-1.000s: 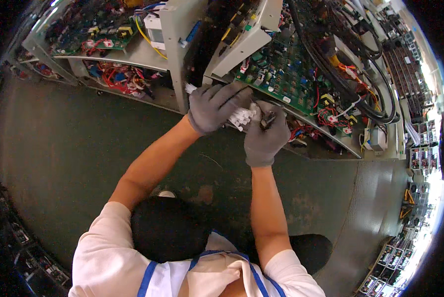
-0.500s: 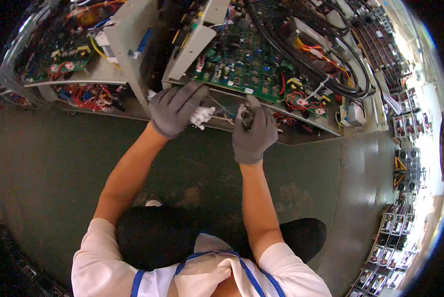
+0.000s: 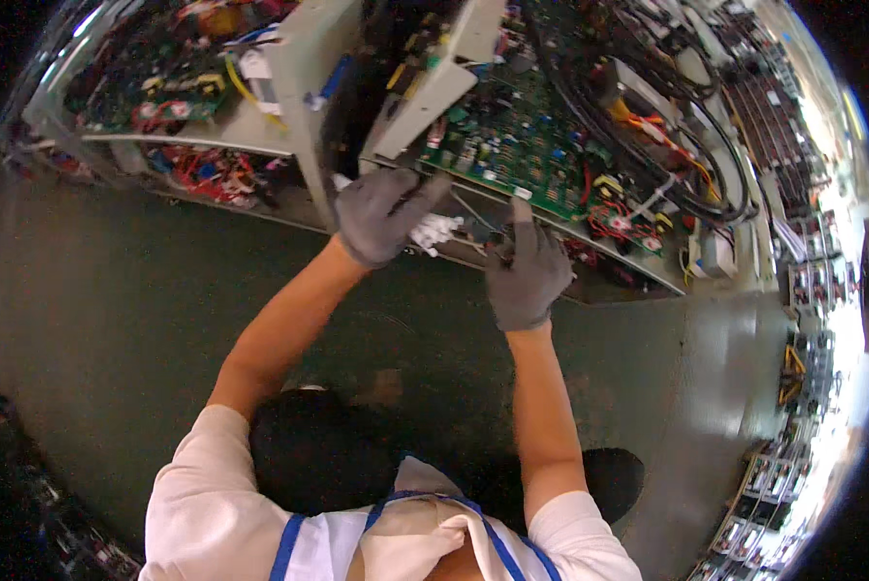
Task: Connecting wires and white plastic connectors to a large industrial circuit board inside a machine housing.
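My left hand [image 3: 381, 215], in a grey glove, is closed around a bundle of white plastic pieces [image 3: 436, 232] with knobby ends, which stick out beside the fingers. Its fingertips are at the front edge of a green circuit board [image 3: 512, 145] inside an open metal unit. To the right, my gloved right hand [image 3: 529, 276] has its index finger stretched to the board's front edge, near a small white part. Its other fingers are curled by the thumb at a dark patch; what they hold, if anything, I cannot make out.
A second open unit with a metal side panel [image 3: 309, 87] stands at the left, with red wiring [image 3: 202, 176] below its board. Thick black cables [image 3: 609, 136] cross the right unit. Rows of metal-framed parts [image 3: 774, 474] line the green floor [image 3: 434, 329] on the right.
The whole view has shifted, so the units and both hands appear farther right. My right index finger is straighter at the board edge. The left hand keeps the white bundle.
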### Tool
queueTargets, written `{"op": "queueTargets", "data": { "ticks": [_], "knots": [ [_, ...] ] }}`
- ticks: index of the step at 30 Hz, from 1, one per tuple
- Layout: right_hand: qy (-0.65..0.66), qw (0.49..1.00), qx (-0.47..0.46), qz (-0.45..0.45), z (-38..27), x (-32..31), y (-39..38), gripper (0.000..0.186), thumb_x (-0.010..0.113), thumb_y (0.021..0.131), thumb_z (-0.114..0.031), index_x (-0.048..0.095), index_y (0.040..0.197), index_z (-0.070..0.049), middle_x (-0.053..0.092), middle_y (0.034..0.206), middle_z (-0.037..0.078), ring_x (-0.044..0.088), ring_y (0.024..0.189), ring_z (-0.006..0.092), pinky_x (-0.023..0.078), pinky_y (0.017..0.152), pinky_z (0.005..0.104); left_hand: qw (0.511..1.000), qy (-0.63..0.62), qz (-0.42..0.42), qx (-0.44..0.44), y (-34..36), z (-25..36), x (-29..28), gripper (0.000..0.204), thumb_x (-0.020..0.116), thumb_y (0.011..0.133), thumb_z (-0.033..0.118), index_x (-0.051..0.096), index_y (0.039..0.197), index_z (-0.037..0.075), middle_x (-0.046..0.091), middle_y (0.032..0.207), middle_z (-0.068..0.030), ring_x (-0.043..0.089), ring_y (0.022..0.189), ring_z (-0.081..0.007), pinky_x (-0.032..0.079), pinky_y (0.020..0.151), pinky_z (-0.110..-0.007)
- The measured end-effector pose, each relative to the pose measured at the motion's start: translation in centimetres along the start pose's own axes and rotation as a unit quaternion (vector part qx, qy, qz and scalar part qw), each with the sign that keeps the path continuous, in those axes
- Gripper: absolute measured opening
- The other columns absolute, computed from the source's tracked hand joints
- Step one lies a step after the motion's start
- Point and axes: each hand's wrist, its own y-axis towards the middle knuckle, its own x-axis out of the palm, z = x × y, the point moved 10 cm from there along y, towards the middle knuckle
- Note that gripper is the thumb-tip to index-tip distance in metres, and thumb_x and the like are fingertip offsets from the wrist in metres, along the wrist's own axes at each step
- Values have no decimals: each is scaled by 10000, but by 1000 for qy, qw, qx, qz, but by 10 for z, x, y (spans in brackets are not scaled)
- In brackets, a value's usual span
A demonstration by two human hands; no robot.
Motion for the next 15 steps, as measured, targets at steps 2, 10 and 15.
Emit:
{"op": "queueTargets", "data": {
  "ticks": [2, 10, 15],
  "knots": [
    [-18, 997, -39, 58, -3, -8, 0, 630, 687, 607, -90, 557, 1224, -91, 634, 842, 118, 612, 760, 318, 495, 667, 417, 1000, 18, -6, 18, 6, 5, 1, 364, 704, 673, 139, 691, 1036, 142, 605, 904, -74, 590, 647, -220, 490, 515, -305],
    [-8, 998, -38, 46, -10, -2, 0, 522, 637, 634, -95, 558, 1148, -40, 605, 781, 140, 597, 679, 325, 506, 599, 420, 997, -30, 12, -68, 6, -11, -3, 422, 688, 687, 238, 638, 1085, 104, 637, 918, -128, 628, 679, -261, 502, 536, -344],
    [33, 997, -22, 61, -10, -5, 0, 373, 651, 695, -123, 588, 1047, -17, 601, 766, 164, 596, 669, 349, 484, 569, 422, 998, -25, 4, -50, 1, -12, -3, 455, 679, 689, 256, 623, 1118, 111, 645, 937, -139, 628, 674, -272, 500, 534, -343]
  ]
}}
